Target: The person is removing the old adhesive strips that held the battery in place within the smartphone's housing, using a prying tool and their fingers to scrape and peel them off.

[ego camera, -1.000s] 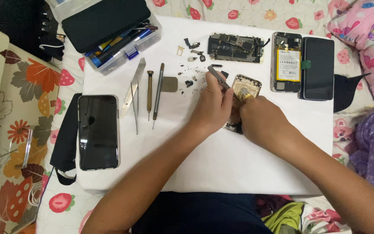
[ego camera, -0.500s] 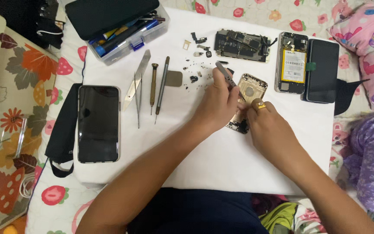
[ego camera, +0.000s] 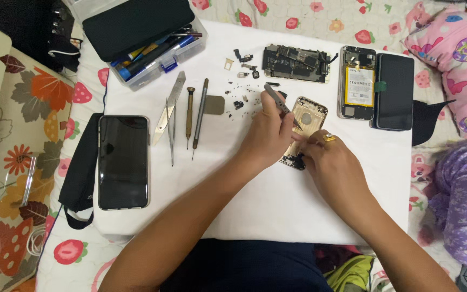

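Note:
A gold phone housing (ego camera: 310, 116) lies opened on the white work surface (ego camera: 255, 200), partly under both hands. My left hand (ego camera: 268, 135) grips grey tweezers (ego camera: 277, 100), their tip pointing down into the housing. My right hand (ego camera: 333, 165), wearing a gold ring, presses on the housing's lower right edge and steadies it. Small screws and tiny parts (ego camera: 239, 89) are scattered just left of the housing.
A circuit board (ego camera: 295, 64) lies at the back, beside an opened phone with a yellow battery (ego camera: 358, 81) and a dark screen (ego camera: 394, 91). Left: two screwdrivers (ego camera: 195, 116), metal pry tools (ego camera: 168, 111), a black phone (ego camera: 124, 162), a clear tool box (ego camera: 147, 40).
The camera view has shifted closer and slightly left. Both hands stay on the gold housing; the tweezers' tip has moved a little further down into it.

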